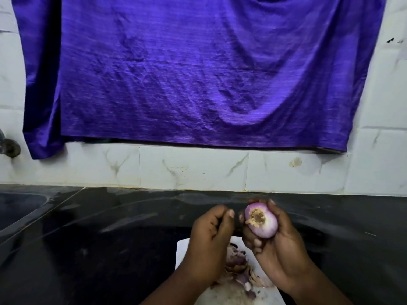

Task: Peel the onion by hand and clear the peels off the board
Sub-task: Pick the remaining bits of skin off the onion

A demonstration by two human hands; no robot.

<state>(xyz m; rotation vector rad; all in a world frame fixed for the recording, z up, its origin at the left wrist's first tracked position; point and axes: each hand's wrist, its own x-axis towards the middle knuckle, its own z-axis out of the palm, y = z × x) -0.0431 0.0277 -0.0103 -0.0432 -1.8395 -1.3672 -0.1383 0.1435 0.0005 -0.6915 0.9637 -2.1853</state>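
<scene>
A pale purple onion [263, 221] with a brown root end facing me sits in my right hand [279, 249], which is wrapped around it above the board. My left hand [209, 236] hovers just left of the onion, fingers curled in, thumb and forefinger pinched; whether a scrap of peel is between them I cannot tell. Below both hands lies a white cutting board [182, 252], partly hidden by my arms. A heap of dry purple and brown peels [237, 271] lies on the board between my wrists.
The board rests on a dark glossy counter [110, 238]. A white marble-tiled wall [193, 168] rises behind it, with a large purple cloth [176, 73] hanging over it. A sink basin [19, 205] and a tap fitting [8, 147] are at the far left.
</scene>
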